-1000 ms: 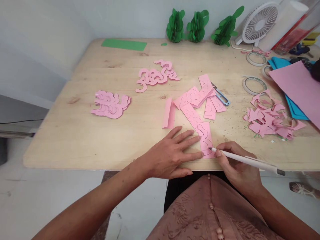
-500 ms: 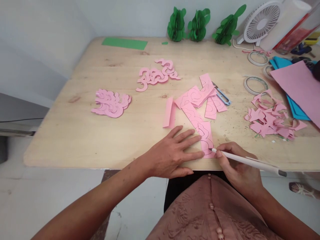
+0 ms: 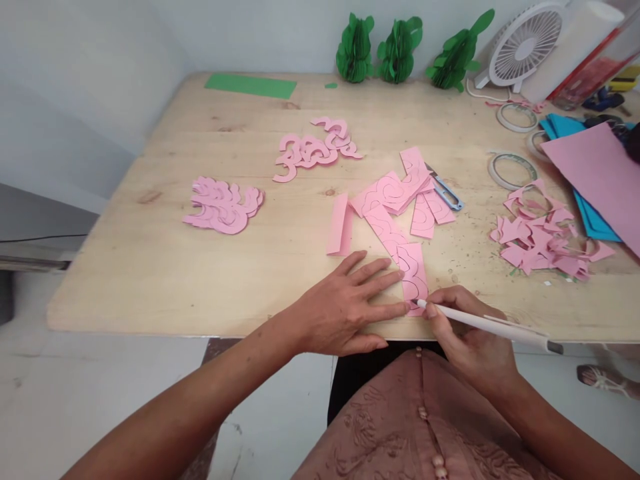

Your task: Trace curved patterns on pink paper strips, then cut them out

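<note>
My left hand point(image 3: 345, 307) lies spread on the wooden table, its fingertips touching the left edge of a pink paper strip point(image 3: 412, 270) with wavy lines drawn on it. A white pen point(image 3: 493, 325) is pinched in my right hand point(image 3: 473, 337), its tip on the lower part of that strip. Just beyond are more marked pink strips point(image 3: 385, 193), partly overlapping, and a folded pink piece point(image 3: 339, 227). Small blue-handled snips point(image 3: 447, 190) rest at the right of the strips.
Cut pink wavy pieces lie in two piles point(image 3: 225, 207) point(image 3: 317, 150) on the left and middle. Pink scraps point(image 3: 543, 233), tape rings point(image 3: 513, 171) and coloured sheets point(image 3: 595, 173) are at right. Green paper figures point(image 3: 354, 50) and a fan point(image 3: 525, 50) stand behind.
The pen tip has moved slightly left and down on the strip, and my right hand has shifted left with it. My left hand stays in place.
</note>
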The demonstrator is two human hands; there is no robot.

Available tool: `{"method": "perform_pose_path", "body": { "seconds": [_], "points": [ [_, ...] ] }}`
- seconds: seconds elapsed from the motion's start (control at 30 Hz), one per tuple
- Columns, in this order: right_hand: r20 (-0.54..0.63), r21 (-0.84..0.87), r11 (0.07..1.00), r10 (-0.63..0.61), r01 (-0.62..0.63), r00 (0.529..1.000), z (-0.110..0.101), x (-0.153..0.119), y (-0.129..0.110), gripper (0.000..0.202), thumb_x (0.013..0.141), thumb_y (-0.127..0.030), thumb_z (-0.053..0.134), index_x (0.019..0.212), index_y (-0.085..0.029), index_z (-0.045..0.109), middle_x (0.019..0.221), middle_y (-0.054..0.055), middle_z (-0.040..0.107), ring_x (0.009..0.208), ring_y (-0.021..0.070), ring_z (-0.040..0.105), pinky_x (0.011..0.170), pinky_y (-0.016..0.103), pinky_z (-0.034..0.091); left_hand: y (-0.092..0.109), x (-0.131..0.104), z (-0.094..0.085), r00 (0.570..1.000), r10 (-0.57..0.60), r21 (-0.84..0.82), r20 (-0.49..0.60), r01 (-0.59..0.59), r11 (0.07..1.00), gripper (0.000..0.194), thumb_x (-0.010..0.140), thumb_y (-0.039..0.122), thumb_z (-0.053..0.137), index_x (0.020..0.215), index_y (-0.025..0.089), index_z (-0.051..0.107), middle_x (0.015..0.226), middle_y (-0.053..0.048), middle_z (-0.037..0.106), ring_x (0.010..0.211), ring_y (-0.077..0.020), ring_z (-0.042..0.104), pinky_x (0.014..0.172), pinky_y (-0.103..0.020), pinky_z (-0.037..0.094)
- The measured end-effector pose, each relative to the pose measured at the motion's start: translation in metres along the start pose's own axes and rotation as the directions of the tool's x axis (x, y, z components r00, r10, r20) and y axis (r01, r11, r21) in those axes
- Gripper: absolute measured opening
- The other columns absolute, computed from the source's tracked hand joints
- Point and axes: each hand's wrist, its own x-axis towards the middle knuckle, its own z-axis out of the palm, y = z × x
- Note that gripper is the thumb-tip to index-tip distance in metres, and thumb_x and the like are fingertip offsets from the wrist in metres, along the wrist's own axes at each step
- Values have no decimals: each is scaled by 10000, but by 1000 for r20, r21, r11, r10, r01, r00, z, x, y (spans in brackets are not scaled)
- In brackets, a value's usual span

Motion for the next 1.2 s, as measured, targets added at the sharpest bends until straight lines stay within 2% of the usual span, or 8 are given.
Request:
{"method": "perform_pose_path", "body": {
  "seconds": [0.33, 0.5, 0.63, 0.77, 0.87, 1.0, 1.07, 1.2],
  "points": [
    [18, 56, 998, -2, 1, 1000, 6, 1, -4, 98, 842, -257, 532, 794, -222, 610, 713, -5, 681, 665, 163, 639, 605, 276, 474, 1, 0, 0, 1000, -10, 8, 19, 10, 1000, 501, 893, 558, 472, 1337, 328, 495, 1505, -71, 356, 1390, -324, 282, 1126, -558, 151],
    [-82, 120, 991, 77, -66, 994, 1, 1, 4, 94, 858, -292, 551, 837, -221, 609, 714, 0, 681, 643, 163, 641, 585, 268, 489, 1, 1, 0, 1000, -7, 9, 18, 7, 1000, 509, 886, 569, 478, 1331, 323, 499, 1505, -80, 355, 1387, -328, 288, 1123, -560, 155],
    [-102, 209, 975, 104, -81, 989, -5, -1, 16, 147, 887, -324, 546, 961, -225, 627, 856, 30, 720, 783, 188, 687, 692, 294, 530, 2, 1, 0, 1000, -3, 20, 9, 3, 1000, 485, 892, 569, 465, 1296, 308, 528, 1485, -90, 385, 1376, -328, 306, 1120, -561, 166],
    [-131, 212, 975, 98, -69, 987, -8, -5, 25, 235, 914, -335, 506, 1083, -218, 620, 930, 58, 724, 875, 210, 684, 795, 349, 540, 3, 0, 3, 999, 18, 52, -29, -17, 999, 512, 886, 577, 468, 1301, 282, 515, 1454, -112, 423, 1345, -327, 352, 1106, -554, 214],
    [-168, 186, 982, 58, -26, 984, -6, -7, 30, 262, 926, -314, 480, 1136, -215, 602, 984, 69, 715, 907, 216, 681, 827, 370, 540, 6, -3, 5, 991, 23, 71, -129, -14, 997, 504, 888, 542, 482, 1268, 214, 527, 1379, -141, 497, 1292, -313, 417, 1077, -512, 300],
    [-195, 125, 988, -67, 92, 978, -1, -7, 34, 232, 925, -255, 477, 1119, -216, 598, 1007, 72, 711, 980, 225, 663, 862, 388, 522, 17, 2, 7, 955, -75, 44, -286, 91, 995, 308, 904, 370, 499, 1111, 157, 579, 1152, -127, 623, 1120, -263, 533, 954, -426, 429],
    [-200, 53, 983, -160, 174, 967, 2, -6, 35, 202, 916, -220, 486, 1080, -206, 604, 986, 79, 716, 953, 229, 668, 845, 394, 515, 26, 10, 7, 951, -113, 28, -286, 126, 992, 211, 898, 300, 493, 1014, 156, 594, 1044, -104, 638, 1026, -240, 559, 901, -397, 449],
    [-210, -19, 965, -259, 260, 943, 4, -5, 38, 188, 893, -197, 510, 1046, -194, 618, 915, 79, 726, 832, 219, 682, 780, 383, 514, 44, 33, 12, 929, -233, 34, -288, 253, 967, 175, 901, 262, 461, 996, 179, 583, 925, -69, 616, 895, -208, 556, 830, -374, 453]
  ]
}}
